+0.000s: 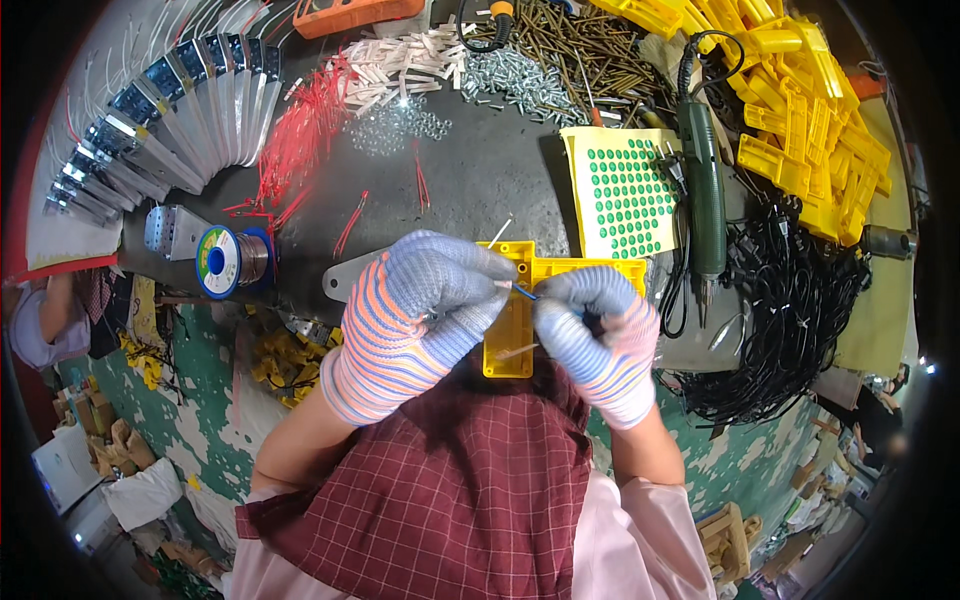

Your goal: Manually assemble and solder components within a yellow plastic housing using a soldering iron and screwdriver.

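The yellow plastic part (520, 330) lay at the near edge of the worktop (480, 170), directly between the person's two gloved hands and partly hidden under them. The left hand (415, 320) curled over the part's left side, fingers bent and closed down on it. The right hand (600, 335) was pinched shut on a thin blue wire (527, 293), whose tip met the fingertips of the left hand above the part.

Just beyond the part, toward the right, lay a sheet of green dots (620, 195), and beside that a green power screwdriver (703, 190). A heap of yellow plastic pieces (800, 100) filled the far right corner. Red wires (295, 140) and a solder spool (228, 262) sat near the left edge, with screws (520, 80) along the far edge.
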{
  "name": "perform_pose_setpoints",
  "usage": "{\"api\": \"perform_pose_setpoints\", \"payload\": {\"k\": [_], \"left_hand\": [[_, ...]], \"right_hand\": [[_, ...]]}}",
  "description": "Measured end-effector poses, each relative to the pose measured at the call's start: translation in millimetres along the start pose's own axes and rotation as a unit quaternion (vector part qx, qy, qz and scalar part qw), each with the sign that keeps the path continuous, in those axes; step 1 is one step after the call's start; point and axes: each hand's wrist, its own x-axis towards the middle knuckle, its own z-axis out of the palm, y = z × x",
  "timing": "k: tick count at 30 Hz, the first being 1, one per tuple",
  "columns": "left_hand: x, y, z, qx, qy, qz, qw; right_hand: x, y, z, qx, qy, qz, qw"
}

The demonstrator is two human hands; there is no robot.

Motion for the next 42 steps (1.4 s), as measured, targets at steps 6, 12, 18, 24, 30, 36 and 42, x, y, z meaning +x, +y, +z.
{"api": "perform_pose_setpoints", "payload": {"k": [6,12,18,24,30,36,42], "left_hand": [[2.5,-0.7,-7.8,-0.132,-0.065,-0.139,0.979],[18.7,4.2,-17.1,0.083,-0.167,-0.017,0.982],[27.6,5.1,-21.4,0.096,-0.151,-0.044,0.983],[38.1,20.8,-10.2,0.161,-0.169,0.079,0.969],[4.3,25.6,10.5,-0.421,-0.002,-0.296,0.857],[5.0,23.9,23.0,-0.272,0.042,-0.228,0.934],[2.4,12.7,7.0,-0.274,0.017,-0.174,0.946]], "right_hand": [[6.1,-4.3,-15.8,0.073,-0.089,0.117,0.987],[-0.6,2.8,-6.1,-0.112,-0.051,-0.063,0.990],[-15.8,8.5,-27.4,-0.067,-0.094,-0.054,0.992],[-22.8,16.4,-17.3,0.001,-0.017,-0.030,0.999],[-22.1,10.0,-22.2,0.023,0.010,-0.088,0.996],[-2.3,-14.9,-13.4,0.202,-0.009,0.044,0.978],[-4.4,-1.2,-30.7,0.001,-0.149,0.044,0.988]]}}
